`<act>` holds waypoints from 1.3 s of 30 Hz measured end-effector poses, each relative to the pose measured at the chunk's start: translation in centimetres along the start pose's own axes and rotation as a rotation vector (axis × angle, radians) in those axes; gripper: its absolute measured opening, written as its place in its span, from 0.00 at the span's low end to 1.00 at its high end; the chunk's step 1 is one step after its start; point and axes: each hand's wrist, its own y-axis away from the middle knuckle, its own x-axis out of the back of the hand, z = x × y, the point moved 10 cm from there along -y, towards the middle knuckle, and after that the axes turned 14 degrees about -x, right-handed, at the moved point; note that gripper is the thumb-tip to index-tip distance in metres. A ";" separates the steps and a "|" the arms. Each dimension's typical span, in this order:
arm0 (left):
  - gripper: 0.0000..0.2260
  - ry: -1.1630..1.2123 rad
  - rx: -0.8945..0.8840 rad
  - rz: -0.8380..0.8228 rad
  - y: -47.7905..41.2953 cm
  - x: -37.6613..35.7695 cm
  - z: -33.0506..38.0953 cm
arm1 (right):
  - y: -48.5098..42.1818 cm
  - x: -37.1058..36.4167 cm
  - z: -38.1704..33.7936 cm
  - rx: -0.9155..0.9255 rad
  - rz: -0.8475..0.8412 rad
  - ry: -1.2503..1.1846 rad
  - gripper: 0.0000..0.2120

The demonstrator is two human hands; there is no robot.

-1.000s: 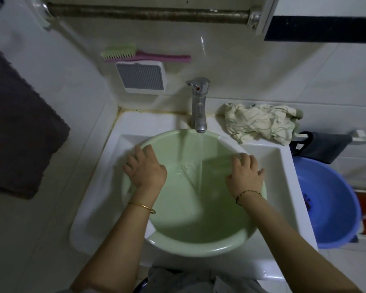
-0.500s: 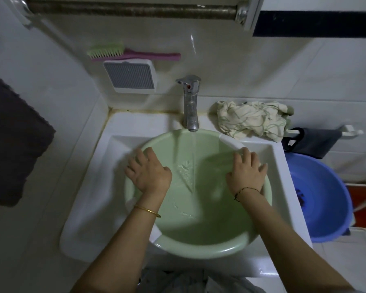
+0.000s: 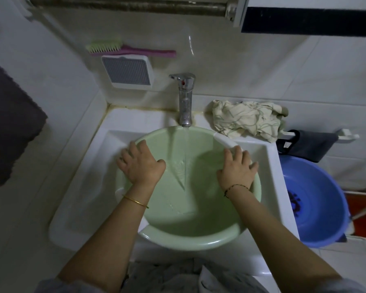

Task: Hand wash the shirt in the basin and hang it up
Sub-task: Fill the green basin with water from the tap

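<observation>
A pale green basin (image 3: 190, 243) sits in the white sink (image 3: 78, 208) under the chrome tap (image 3: 185, 100). Water runs from the tap into the basin, and a shallow layer covers its bottom. My left hand (image 3: 141, 163) grips the basin's left rim, fingers curled over the edge. My right hand (image 3: 237, 168) grips the right rim the same way. A crumpled cream shirt (image 3: 247, 119) with thin green lines lies on the sink ledge, right of the tap, apart from both hands.
A blue tub (image 3: 317, 199) stands on the floor right of the sink. A dark cloth (image 3: 309, 144) hangs on a white wall rail. A pink-and-green brush (image 3: 123, 48) lies on a wall box. A dark towel (image 3: 9, 123) hangs at left. A metal bar (image 3: 125, 5) runs overhead.
Both hands stay on the basin's rims. More water has collected in the basin. The view has shifted slightly.
</observation>
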 end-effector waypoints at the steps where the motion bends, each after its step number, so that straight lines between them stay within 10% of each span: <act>1: 0.33 -0.001 0.000 -0.003 0.0 -0.1 -0.1 | 0.0 0.1 0.0 0.001 0.004 -0.012 0.30; 39: 0.30 0.005 0.000 0.035 0.2 0.2 0.1 | -0.2 0.0 0.2 0.006 0.021 -0.074 0.19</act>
